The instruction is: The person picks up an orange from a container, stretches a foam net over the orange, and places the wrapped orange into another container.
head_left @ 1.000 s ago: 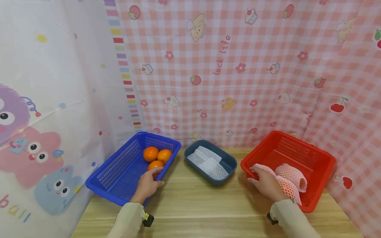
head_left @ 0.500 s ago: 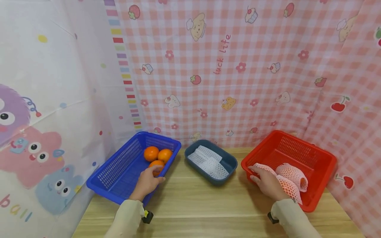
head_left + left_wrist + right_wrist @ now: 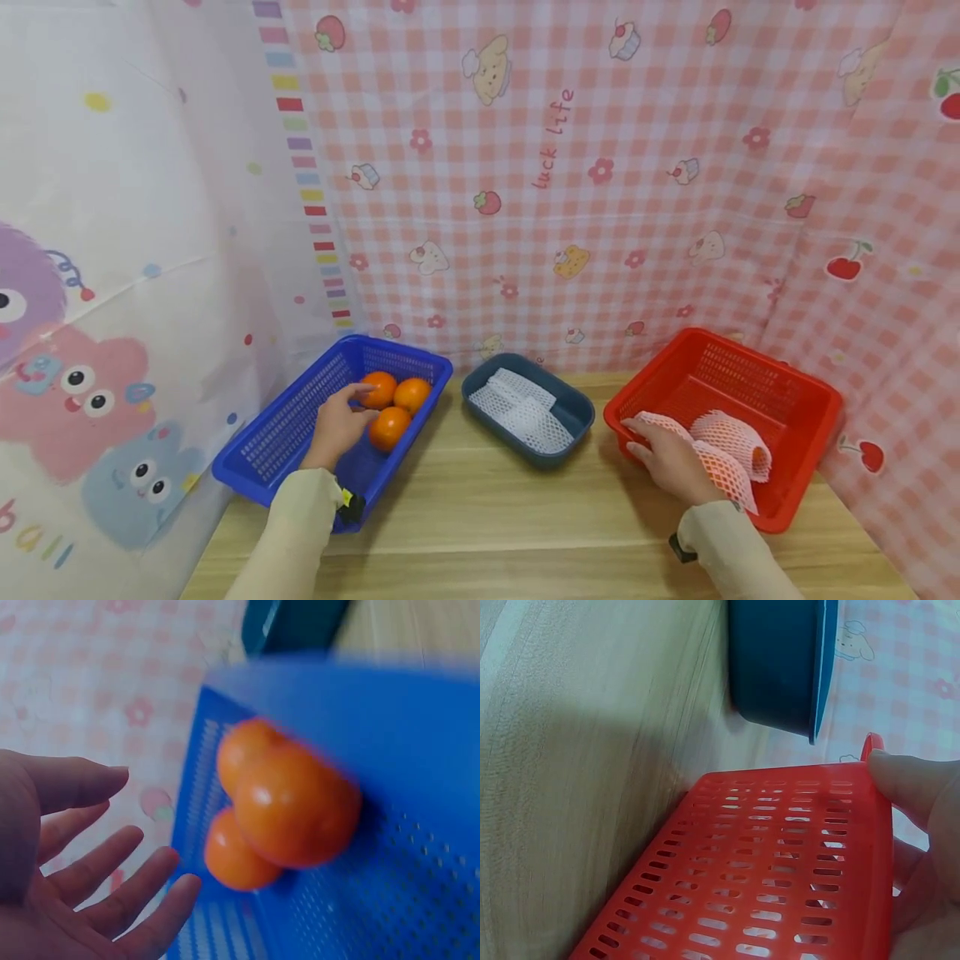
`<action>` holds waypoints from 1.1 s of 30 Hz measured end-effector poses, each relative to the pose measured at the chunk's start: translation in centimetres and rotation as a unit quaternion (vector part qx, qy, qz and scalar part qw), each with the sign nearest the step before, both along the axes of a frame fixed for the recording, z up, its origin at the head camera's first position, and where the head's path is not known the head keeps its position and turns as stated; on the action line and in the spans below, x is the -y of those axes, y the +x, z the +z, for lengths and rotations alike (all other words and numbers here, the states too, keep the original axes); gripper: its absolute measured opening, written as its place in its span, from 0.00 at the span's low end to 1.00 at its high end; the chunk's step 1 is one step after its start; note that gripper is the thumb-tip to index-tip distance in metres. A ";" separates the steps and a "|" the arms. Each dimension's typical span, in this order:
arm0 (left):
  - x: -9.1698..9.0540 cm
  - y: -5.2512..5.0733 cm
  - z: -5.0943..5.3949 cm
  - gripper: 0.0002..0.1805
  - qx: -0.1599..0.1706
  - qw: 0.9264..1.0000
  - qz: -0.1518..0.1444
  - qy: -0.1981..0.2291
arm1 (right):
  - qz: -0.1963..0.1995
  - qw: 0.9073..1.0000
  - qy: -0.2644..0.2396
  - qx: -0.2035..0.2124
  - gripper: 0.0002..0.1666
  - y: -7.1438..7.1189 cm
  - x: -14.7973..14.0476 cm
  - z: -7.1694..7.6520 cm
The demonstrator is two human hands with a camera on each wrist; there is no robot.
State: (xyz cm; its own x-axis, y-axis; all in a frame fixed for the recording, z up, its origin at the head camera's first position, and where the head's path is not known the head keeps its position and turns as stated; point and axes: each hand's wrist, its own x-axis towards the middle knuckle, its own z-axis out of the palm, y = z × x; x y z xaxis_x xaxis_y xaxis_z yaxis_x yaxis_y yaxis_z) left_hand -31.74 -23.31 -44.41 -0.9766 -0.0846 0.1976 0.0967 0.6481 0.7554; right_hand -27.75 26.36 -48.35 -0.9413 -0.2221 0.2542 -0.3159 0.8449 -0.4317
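Observation:
My left hand (image 3: pixel 336 427) hovers over the blue basket (image 3: pixel 279 417), its fingers spread and apart from the fruit in the left wrist view. Three oranges lie together at that basket's right side; the nearest orange (image 3: pixel 389 429) sits just right of the thumb. On the other side, my right hand (image 3: pixel 670 463) grips the left rim of the red basket (image 3: pixel 813 450), thumb outside, as the right wrist view shows. Inside it lie several fruits in pink foam nets (image 3: pixel 731 442), partly hidden by this hand.
Between the baskets stands a dark teal tray (image 3: pixel 577 408) with white foam nets (image 3: pixel 528 410) in it. All three containers rest on a wooden table (image 3: pixel 480 517). A pink checked curtain (image 3: pixel 525 217) hangs behind, and a white printed sheet (image 3: pixel 172 275) covers the left side.
My left hand has moved from the nearest orange and the right rim to the left, over the basket. That orange now shows whole. The right hand keeps its hold on the red rim.

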 end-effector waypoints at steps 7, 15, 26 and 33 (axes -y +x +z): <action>1.8 -2.1 -1.6 0.26 0.016 0.997 -0.015 -0.080 | 0.002 1.000 0.007 -0.031 0.23 0.0 0.0 0.0; 1.7 -3.5 -4.1 0.32 0.039 0.975 -0.128 -0.177 | -0.006 1.000 0.002 0.001 0.24 -0.1 0.1 0.0; 0.5 -3.8 -6.0 0.40 0.046 0.967 -0.172 -0.182 | -0.012 1.000 -0.001 0.004 0.22 0.1 0.1 -0.2; 0.2 -4.0 -6.4 0.37 0.044 0.974 -0.175 -0.135 | -0.018 1.000 0.006 0.009 0.23 0.0 0.0 -0.2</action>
State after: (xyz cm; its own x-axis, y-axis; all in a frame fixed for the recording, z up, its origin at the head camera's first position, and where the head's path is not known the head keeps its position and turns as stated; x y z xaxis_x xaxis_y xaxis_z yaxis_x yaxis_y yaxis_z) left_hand -35.69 -23.52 -50.79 -0.9505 0.2999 0.0809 0.2900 0.7633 0.5774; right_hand -27.74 26.41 -48.50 -0.9533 -0.1914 0.2338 -0.2775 0.8607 -0.4269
